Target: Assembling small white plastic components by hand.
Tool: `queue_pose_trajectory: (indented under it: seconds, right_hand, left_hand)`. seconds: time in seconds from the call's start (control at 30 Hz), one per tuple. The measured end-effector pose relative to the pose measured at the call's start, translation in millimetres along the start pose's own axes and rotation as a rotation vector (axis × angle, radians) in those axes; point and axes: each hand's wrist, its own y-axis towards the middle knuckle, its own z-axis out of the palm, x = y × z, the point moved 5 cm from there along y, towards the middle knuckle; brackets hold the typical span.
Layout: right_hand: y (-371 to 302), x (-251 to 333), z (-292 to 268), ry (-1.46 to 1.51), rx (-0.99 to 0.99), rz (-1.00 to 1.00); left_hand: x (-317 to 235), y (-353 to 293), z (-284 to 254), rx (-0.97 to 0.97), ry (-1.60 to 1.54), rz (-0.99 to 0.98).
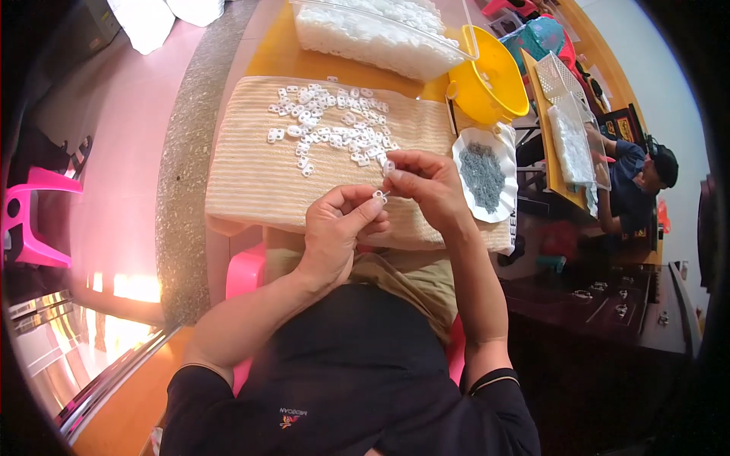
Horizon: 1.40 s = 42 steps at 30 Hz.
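Under my grip I've got striped cloth (247, 167), loose white pieces (307, 118) ahead, a plate (509, 173) of grey bits (483, 178) rightward, left hand (334, 220) clamped on one white piece (379, 197), and right hand (432, 182) just beside it, can't tell if it's pinching anything.

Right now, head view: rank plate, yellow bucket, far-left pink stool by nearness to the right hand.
From the right hand:
1. Plate, just to its right
2. Yellow bucket, ahead and right
3. Pink stool, far left
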Motion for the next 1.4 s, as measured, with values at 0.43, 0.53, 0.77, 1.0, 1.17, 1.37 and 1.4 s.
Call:
queue_pose_trajectory:
  seconds: [0.43,0.53,0.77,1.0,1.17,1.37,1.4]
  right_hand:
    - [-30.9,-24.8,-8.4,0.045,0.044,-0.028]
    - [-33.5,-28.8,-6.5,0.117,0.038,-0.016]
    - [-37.2,-31.3,-3.9,0.127,0.074,-0.036]
    - [-46.3,-38.3,-0.6,0.210,-0.030,0.012]
    - [-50.0,-35.8,4.7,0.250,-0.087,0.049]
    - [-49.7,-37.9,3.2,0.155,-0.067,-0.050]
    - [-50.1,-36.7,2.7,0.135,-0.082,-0.033]
  left_hand:
    - [10.3,3.5,-4.6,0.022,0.020,-0.039]
    - [11.1,4.4,-4.6,0.028,0.009,-0.041]
    - [11.4,4.7,-4.1,0.025,-0.002,-0.036]
    - [10.3,4.1,-1.5,0.060,-0.013,-0.021]
    - [12.6,5.9,-5.4,0.048,0.007,-0.004]
    - [13.4,5.3,-3.7,0.039,0.013,-0.012]
    - [14.4,5.3,-4.2,0.037,0.009,-0.016]
